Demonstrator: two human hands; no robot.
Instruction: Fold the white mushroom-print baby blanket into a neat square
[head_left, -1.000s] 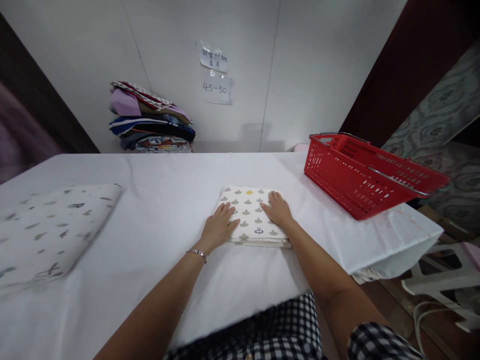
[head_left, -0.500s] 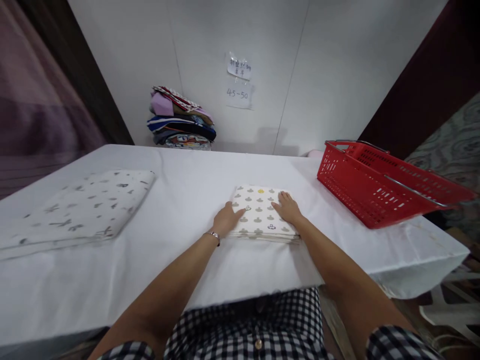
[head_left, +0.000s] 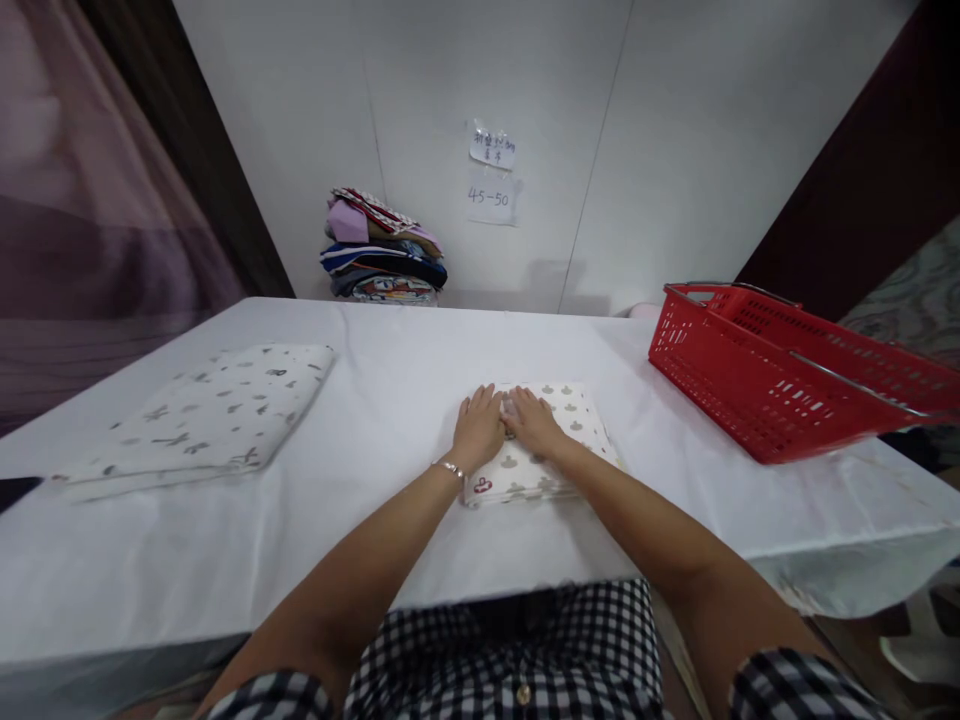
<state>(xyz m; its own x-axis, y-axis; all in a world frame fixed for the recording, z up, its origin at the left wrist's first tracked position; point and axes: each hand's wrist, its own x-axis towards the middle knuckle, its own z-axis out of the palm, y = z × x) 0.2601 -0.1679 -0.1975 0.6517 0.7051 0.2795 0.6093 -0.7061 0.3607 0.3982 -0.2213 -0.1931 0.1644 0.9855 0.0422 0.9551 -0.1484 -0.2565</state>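
Observation:
A folded white cloth with small grey prints [head_left: 559,440] lies on the white table [head_left: 397,400] in front of me. My left hand [head_left: 478,428] rests flat on its left edge, a thin bracelet on the wrist. My right hand [head_left: 531,422] lies flat on the cloth right beside the left, fingers touching it. Both hands press down on the cloth and grip nothing.
A larger folded white printed cloth [head_left: 217,415] lies at the left of the table. A red plastic basket [head_left: 780,365] stands at the right. A stack of folded coloured fabrics [head_left: 382,250] sits against the back wall under paper notes [head_left: 491,175].
My hands were apart on the cloth's two sides and have come together over its left part. The cloth looks folded narrower. The view has shifted so the table's contents sit farther right.

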